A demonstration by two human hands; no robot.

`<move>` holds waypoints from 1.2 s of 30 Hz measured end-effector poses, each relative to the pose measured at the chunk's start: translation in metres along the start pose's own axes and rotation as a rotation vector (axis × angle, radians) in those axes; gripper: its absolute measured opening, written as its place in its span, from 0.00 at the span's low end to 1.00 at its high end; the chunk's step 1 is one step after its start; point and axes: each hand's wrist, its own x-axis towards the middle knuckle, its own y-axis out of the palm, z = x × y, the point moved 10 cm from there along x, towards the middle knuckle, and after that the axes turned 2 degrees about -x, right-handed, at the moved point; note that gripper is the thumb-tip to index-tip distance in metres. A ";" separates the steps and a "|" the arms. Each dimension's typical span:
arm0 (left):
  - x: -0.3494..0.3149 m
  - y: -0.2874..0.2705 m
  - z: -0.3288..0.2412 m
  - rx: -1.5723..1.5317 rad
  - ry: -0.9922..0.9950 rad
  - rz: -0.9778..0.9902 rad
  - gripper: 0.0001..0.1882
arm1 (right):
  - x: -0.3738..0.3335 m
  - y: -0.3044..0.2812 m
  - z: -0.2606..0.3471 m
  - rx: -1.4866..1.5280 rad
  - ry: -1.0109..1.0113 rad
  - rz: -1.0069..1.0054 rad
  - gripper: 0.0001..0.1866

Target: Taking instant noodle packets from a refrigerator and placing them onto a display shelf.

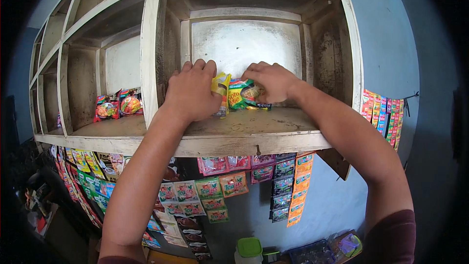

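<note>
Both my hands reach into the middle compartment of a worn white wooden shelf [244, 139]. My left hand [191, 90] is closed on a yellow noodle packet [221, 88] standing upright at the back of the compartment. My right hand [270, 82] grips a green and yellow noodle packet [242, 95] right beside it. The two packets touch each other between my hands. Parts of both packets are hidden behind my fingers.
Two red noodle packets [119, 103] stand in the compartment to the left. Strips of coloured sachets [293, 186] hang below the shelf and more [383, 115] on the blue wall at right. A green-lidded jar [249, 249] sits below.
</note>
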 end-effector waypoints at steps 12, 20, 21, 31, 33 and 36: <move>-0.001 0.014 0.011 0.033 -0.070 0.130 0.23 | -0.004 -0.003 -0.006 0.192 0.039 0.015 0.32; -0.001 -0.038 -0.020 -0.228 0.148 -0.133 0.14 | -0.045 -0.076 -0.007 0.319 0.068 -0.294 0.23; -0.009 -0.047 -0.021 -0.373 0.138 -0.145 0.13 | -0.057 -0.087 -0.003 0.340 0.071 -0.356 0.22; -0.229 -0.115 -0.014 -0.588 0.089 -0.332 0.08 | -0.249 -0.096 0.147 0.494 0.005 -0.580 0.15; -0.289 -0.094 -0.014 -0.643 0.078 -0.322 0.06 | -0.297 -0.057 0.178 0.638 0.031 -0.516 0.11; -0.388 -0.033 0.006 -0.664 -0.306 -0.094 0.05 | -0.337 0.049 0.213 1.044 0.418 -0.330 0.08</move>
